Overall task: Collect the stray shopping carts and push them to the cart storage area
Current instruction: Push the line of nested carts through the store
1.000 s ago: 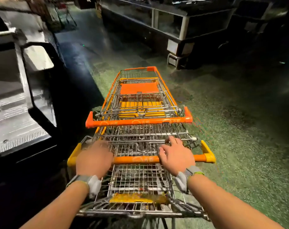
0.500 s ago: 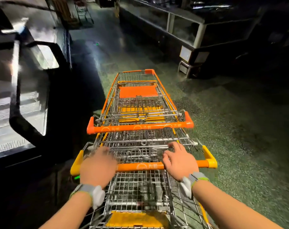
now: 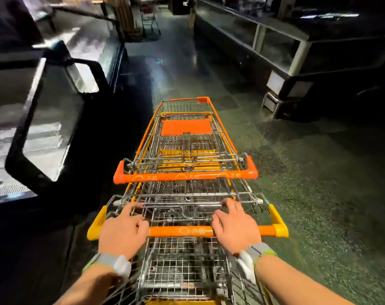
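Observation:
Several wire shopping carts are nested in a row in front of me. The front cart [image 3: 185, 137] has an orange rim and an orange handle bar [image 3: 185, 176]. Behind it, the middle cart's handle [image 3: 180, 231] is orange with yellow ends. My left hand [image 3: 121, 235] rests over that handle on the left, fingers curled around it. My right hand [image 3: 235, 230] lies on the handle's right part, fingers spread forward over the wire. A third cart's basket [image 3: 178, 267] sits under my forearms. Both wrists wear grey bands.
A dark open chest freezer [image 3: 44, 119] stands close on the left of the carts. Glass-fronted counters [image 3: 281, 53] line the right side. The speckled green floor aisle [image 3: 182, 69] runs ahead, with another cart [image 3: 150, 20] far down it.
The carts have rolled forward along the aisle past the left freezer. The view tilted up, showing more of the aisle. Both hands stay on the yellow-ended handle.

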A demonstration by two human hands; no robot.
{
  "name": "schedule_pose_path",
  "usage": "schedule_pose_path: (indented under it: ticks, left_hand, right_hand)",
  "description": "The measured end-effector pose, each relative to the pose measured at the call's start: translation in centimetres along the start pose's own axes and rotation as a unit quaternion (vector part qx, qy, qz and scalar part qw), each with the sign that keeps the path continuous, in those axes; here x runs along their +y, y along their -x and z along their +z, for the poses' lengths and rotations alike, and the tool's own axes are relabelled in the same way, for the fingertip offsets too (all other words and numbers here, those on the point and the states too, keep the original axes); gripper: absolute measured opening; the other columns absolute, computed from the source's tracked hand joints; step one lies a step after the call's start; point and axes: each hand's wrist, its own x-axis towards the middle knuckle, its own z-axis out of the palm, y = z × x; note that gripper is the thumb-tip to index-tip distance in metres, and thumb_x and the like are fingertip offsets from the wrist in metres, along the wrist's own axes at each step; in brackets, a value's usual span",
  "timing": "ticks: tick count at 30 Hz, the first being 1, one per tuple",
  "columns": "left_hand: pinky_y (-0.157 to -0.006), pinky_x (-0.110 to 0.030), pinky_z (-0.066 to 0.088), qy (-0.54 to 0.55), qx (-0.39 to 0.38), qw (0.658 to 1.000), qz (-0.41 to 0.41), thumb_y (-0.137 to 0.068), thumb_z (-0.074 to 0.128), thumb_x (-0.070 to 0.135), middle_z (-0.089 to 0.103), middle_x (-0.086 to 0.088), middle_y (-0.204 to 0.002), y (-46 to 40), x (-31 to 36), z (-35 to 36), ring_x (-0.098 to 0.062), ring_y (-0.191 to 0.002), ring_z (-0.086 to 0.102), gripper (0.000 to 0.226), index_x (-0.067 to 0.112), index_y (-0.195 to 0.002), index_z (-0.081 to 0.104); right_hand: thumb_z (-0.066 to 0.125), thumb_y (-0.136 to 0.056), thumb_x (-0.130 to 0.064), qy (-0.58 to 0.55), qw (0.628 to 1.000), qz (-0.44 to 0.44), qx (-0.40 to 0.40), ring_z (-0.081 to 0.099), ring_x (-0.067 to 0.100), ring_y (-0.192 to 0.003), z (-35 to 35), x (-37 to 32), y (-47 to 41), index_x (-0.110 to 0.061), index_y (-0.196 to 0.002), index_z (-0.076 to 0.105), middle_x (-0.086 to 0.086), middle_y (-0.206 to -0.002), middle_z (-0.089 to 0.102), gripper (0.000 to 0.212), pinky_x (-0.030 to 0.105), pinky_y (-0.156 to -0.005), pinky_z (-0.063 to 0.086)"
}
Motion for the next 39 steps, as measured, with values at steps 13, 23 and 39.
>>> schedule_pose_path:
  ticks: [13,23,39]
  left_hand:
    - [-0.058,-0.03,0.034,-0.032,-0.101,0.991,-0.08,-0.095,0.033,0.05,0.044,0.021,-0.148,-6.3,9.1,0.0,-0.012,-0.057,0.049,0.04,0.033,-0.073,0.062]
    - [-0.05,-0.027,0.043,0.008,-0.05,0.996,-0.074,-0.089,0.042,0.05,0.066,0.01,-0.115,-10.4,12.5,3.5,-0.016,-0.047,0.053,0.035,0.033,-0.066,0.062]
    - [-0.066,-0.03,0.057,0.07,-0.129,0.987,0.069,-0.077,0.042,0.092,0.054,0.007,-0.142,-17.8,14.5,3.4,-0.013,-0.094,0.067,0.058,0.04,-0.095,0.062]
  right_hand:
    - [0.027,-0.097,-0.05,-0.023,0.999,-0.042,0.018,0.053,0.023,-0.121,-1.1,10.0,-7.0,-0.033,-0.106,0.07,-0.001,-0.13,0.055,0.047,0.046,-0.09,0.046]
    - [0.025,-0.1,-0.05,-0.006,0.996,-0.085,0.003,0.046,0.019,-0.13,-1.3,16.1,-12.8,-0.039,-0.108,0.065,-0.004,-0.136,0.05,0.042,0.043,-0.096,0.043]
    - [0.024,-0.098,-0.071,-0.027,0.991,-0.133,-0.005,0.046,0.02,-0.13,-2.5,21.1,-20.9,-0.042,-0.113,0.061,-0.006,-0.137,0.05,0.05,0.042,-0.098,0.043]
